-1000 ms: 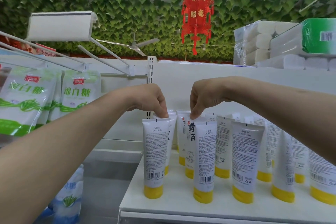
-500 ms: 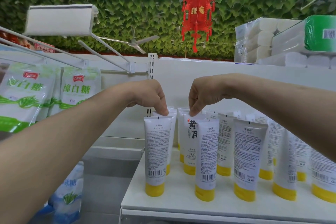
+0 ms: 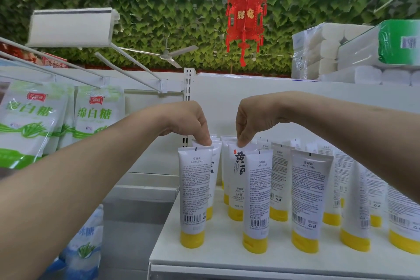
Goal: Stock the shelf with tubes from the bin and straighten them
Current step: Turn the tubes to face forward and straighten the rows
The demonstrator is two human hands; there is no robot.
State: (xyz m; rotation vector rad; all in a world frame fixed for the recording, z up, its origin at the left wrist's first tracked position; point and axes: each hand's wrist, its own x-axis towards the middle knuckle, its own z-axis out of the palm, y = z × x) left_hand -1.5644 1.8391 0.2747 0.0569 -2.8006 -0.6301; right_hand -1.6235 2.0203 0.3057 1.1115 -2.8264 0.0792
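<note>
1. Here, my left hand (image 3: 193, 125) reaches into the second row. Its thumb and fingers curl down and pinch the top crimp of the left tube (image 3: 216, 159), which stands just behind a front tube (image 3: 195, 193).
2. My right hand (image 3: 252, 120), near the left, pinches the crimp of the right tube (image 3: 238, 166) the same way. This tube shows large black characters toward me.
3. Both held tubes stand cap-down and close to upright. Their caps are partly hidden, so I cannot tell whether either is lifted off the shelf (image 3: 227, 259).
4. Other tubes (image 3: 311, 198), white with yellow caps, stand in rows across the shelf to the picture's right edge. Most of the nearest ones show their barcoded backs.
5. I judge stocking to be well along, with straightening now in hand. The front row probably still needs turning label-forward, and a few tubes on the right lean slightly.
6. The bin is out of view, so I cannot tell how many tubes remain.
7. Farther out, sugar bags (image 3: 97, 116) hang at left. Tissue packs (image 3: 341, 52) sit above at right, and a red lantern (image 3: 245, 22) hangs overhead.
</note>
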